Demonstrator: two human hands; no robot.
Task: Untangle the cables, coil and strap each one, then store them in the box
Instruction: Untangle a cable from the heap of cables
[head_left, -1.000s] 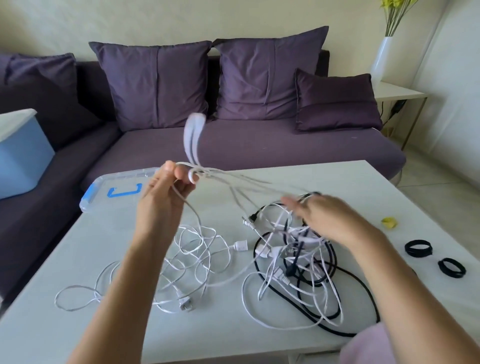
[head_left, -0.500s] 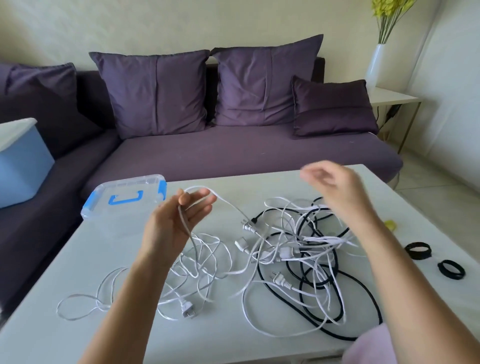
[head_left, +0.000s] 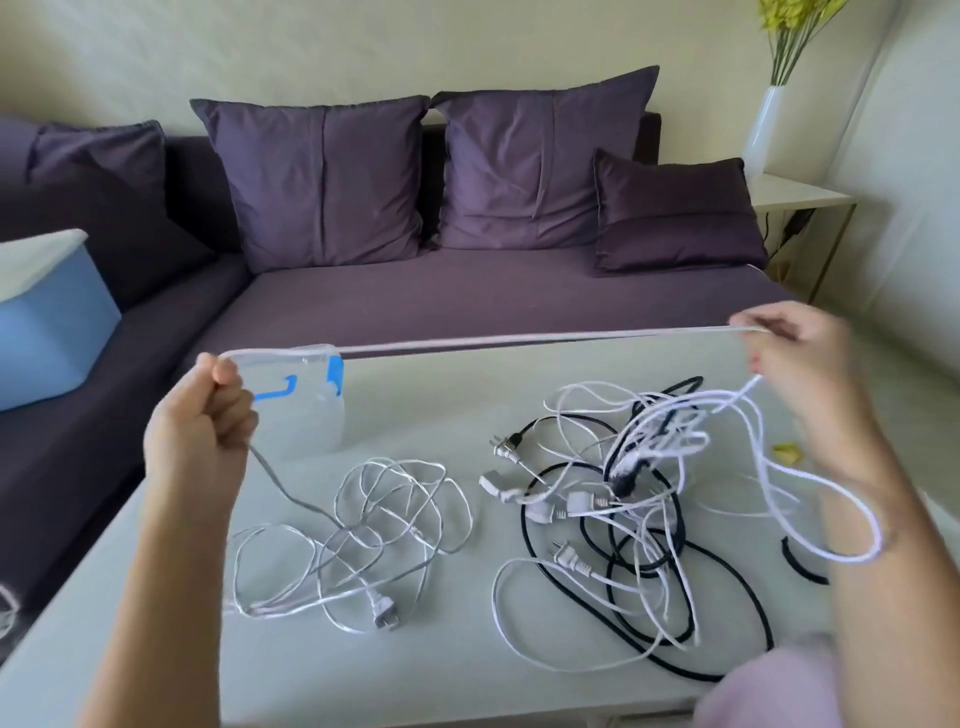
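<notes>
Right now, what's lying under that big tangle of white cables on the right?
A black cable loops beneath the white cables, all on the table. Whatever lies under the dense middle is covered.

Purple sofa (head_left: 467, 312) with cushions (head_left: 322, 176), pale wall (head_left: 363, 47)

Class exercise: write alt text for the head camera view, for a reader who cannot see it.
Two bare hands stretch a thin white cable taut above a white table, the left hand fisted, the right hand pinching. Below lie a loose white cable pile, a tangle of black and white cables, and a clear plastic box with blue clips.
</notes>
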